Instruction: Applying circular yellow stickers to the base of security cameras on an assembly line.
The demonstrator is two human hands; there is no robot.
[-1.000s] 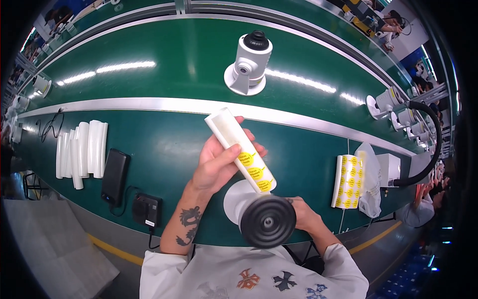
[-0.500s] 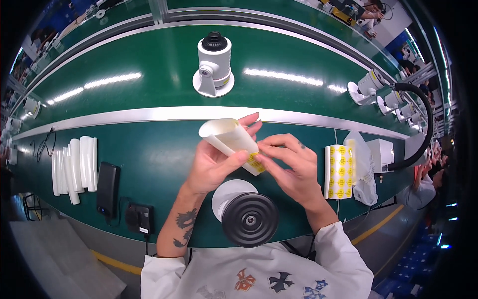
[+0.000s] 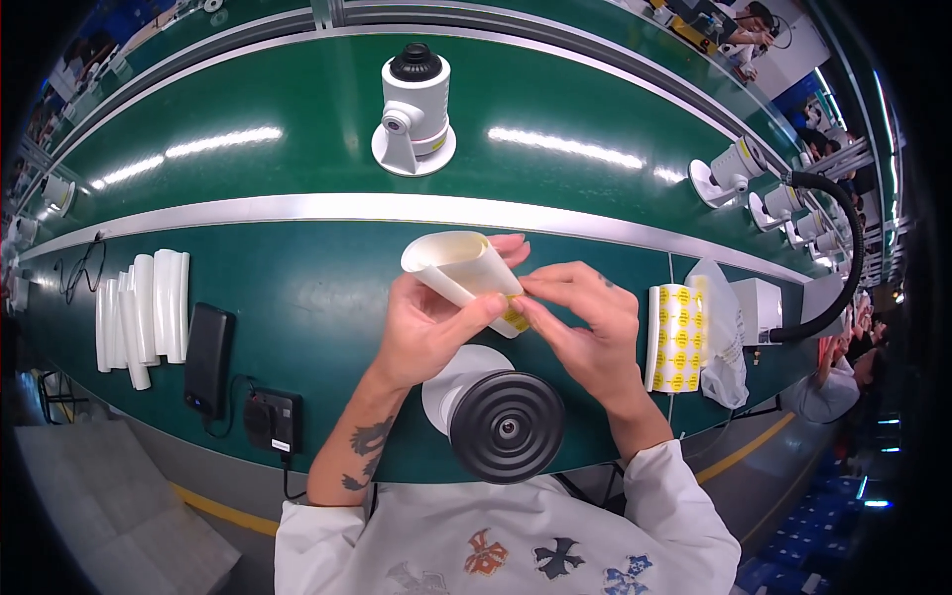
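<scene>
1. The left hand [image 3: 426,327] grips a curled white sheet of yellow round stickers [image 3: 461,270]; the right hand [image 3: 585,322] pinches one sticker at the sheet's lower end.
2. Peeling slowly should keep it flat.
3. Below the sheet stands one black ribbed round cap [image 3: 507,426]; right of the sheet lies one more sticker sheet [image 3: 677,337] on the green tabletop [image 3: 297,297].

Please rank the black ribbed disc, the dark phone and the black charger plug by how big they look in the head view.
Largest to smallest:
1. Black ribbed disc, though it sits closest to the camera, which enlarges it.
2. Dark phone.
3. Black charger plug, close to the phone in area, so that order is unsure.
</scene>
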